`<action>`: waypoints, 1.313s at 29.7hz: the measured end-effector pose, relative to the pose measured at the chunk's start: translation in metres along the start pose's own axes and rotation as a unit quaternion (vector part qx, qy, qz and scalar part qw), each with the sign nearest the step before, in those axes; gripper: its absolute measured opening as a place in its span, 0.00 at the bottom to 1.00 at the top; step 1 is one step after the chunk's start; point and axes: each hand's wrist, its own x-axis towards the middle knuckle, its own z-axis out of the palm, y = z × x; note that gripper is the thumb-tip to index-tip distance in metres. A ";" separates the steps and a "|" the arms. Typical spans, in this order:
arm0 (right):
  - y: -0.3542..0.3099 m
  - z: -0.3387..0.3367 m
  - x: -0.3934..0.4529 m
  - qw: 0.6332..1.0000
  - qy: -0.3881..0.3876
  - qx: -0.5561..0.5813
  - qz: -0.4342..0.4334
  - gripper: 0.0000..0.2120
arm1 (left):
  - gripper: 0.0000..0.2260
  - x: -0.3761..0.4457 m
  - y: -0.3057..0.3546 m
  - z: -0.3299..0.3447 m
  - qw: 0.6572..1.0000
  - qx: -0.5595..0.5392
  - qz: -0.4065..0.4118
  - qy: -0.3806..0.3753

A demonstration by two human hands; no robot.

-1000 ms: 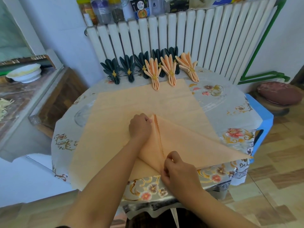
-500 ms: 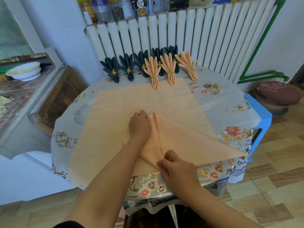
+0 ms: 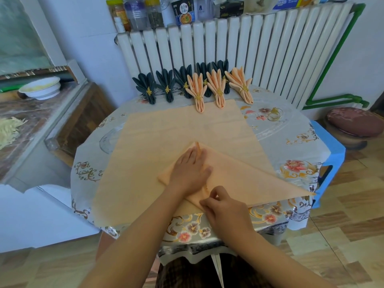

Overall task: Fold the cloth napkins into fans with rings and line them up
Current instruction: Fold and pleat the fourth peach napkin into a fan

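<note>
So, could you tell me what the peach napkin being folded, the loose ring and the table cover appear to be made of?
Peach napkin: matte woven cloth, judging by its soft creases and faint grain. Loose ring: probably gold-toned metal, thin and glinting. Table cover: likely glossy plastic or vinyl, since its floral print shines.

Quantities present:
- Dark fans (image 3: pixel 148 90), far row: 5, each ringed.
- Peach fans (image 3: pixel 197 92), far row: 3, each ringed.
- Loose ring (image 3: pixel 275 114), far right: 1.
- Flat peach napkins (image 3: pixel 166 129) on the table: 2, stacked.
- Hands (image 3: pixel 190 171): 2.
</note>
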 end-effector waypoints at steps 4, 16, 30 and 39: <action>0.002 -0.001 -0.005 1.000 -0.007 0.022 0.003 0.09 | 0.29 -0.001 0.001 0.001 1.000 0.007 -0.004 0.001; 0.052 -0.051 0.033 0.991 -0.039 0.033 0.121 0.16 | 0.29 -0.003 0.000 0.001 1.000 0.013 -0.003 0.013; 0.125 -0.080 0.069 0.923 -0.359 -0.057 0.125 0.21 | 0.26 -0.002 -0.001 -0.002 0.999 0.031 0.021 0.015; 0.139 -0.104 0.055 0.912 -0.403 -0.019 0.074 0.23 | 0.26 -0.002 -0.001 -0.001 0.999 0.035 0.016 0.007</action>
